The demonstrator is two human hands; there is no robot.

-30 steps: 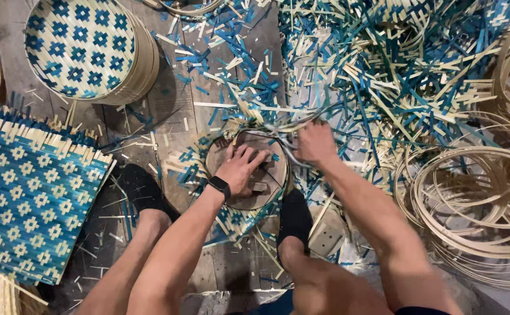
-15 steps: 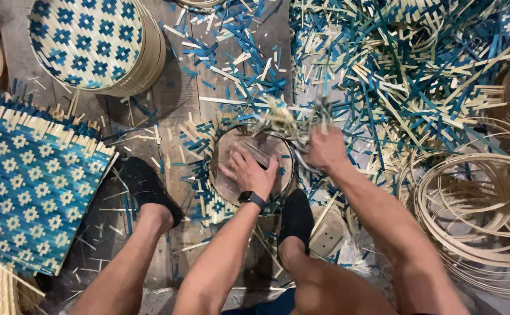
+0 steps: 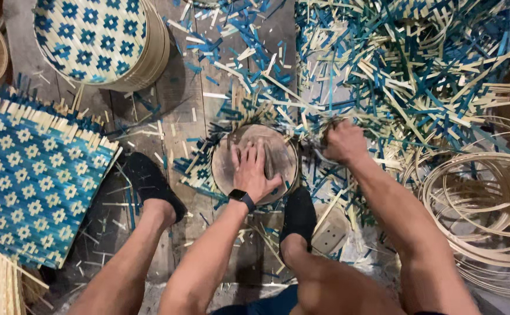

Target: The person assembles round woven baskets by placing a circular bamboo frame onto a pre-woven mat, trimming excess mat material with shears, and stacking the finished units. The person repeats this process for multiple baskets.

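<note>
Head view. Left hand [image 3: 255, 169] lay flat, palm down and fingers spread, pressed on the round brown wooden disc [image 3: 255, 162] at frame centre; it gripped nothing. A black wristwatch [image 3: 241, 197] sat on that wrist. The disc rested on a small blue-and-cream woven bamboo mat [image 3: 199, 169], whose loose strip ends stuck out around the rim, most plainly from 7 to 12 o'clock.

Right hand [image 3: 343, 142] sat just beside the disc at 3 o'clock, fingers curled shut around a bunch of strip ends [image 3: 319, 140]; exactly how many strips it held could not be told.

Two feet in black socks [image 3: 150, 181] flanked the disc at 8 and 5 o'clock on the plank floor [image 3: 176, 99].

At 1 to 3 o'clock: a heap of loose blue and pale bamboo strips [image 3: 418, 76]. At 4 o'clock: coiled pale bamboo hoops [image 3: 482, 204]. At 9 o'clock: a large flat blue-and-cream woven mat [image 3: 33, 181]. At 11 o'clock: a stack of round woven trays [image 3: 100, 38].
</note>
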